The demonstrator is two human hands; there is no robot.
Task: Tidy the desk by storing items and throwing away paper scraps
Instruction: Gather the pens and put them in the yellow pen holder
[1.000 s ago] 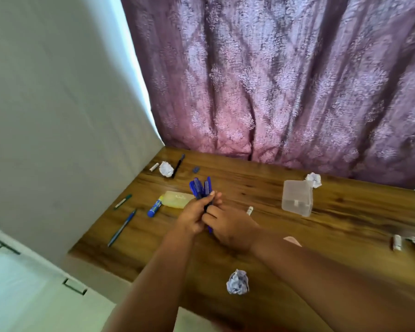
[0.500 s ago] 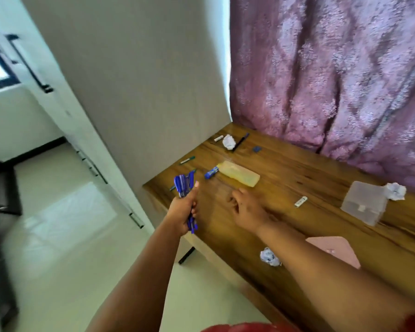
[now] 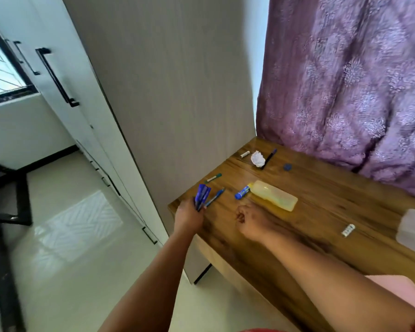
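My left hand (image 3: 188, 215) is at the desk's left front corner, shut on a bundle of blue pens (image 3: 201, 195) that stick up from the fist. A loose blue pen (image 3: 215, 197) lies on the wooden desk (image 3: 321, 195) right beside that hand. My right hand (image 3: 252, 220) rests on the desk with its fingers curled and nothing in it, just in front of a yellow translucent pencil case (image 3: 274, 198). A blue-capped glue stick (image 3: 242, 192) touches the case's left end. A crumpled paper scrap (image 3: 258, 158) lies near the far left corner.
A green marker (image 3: 213, 178), a black pen (image 3: 270, 157), a small white tube (image 3: 244, 154) and a blue cap (image 3: 287, 167) lie toward the back. A clear plastic box (image 3: 414, 230) and a white eraser (image 3: 347, 230) sit at the right. A purple curtain (image 3: 345, 80) hangs behind; a wardrobe panel (image 3: 165, 92) borders the left.
My head has turned left, bringing the wardrobe and floor into view. My left hand carried the pens to the desk's left corner beside the loose pen. My right hand let go and curled.
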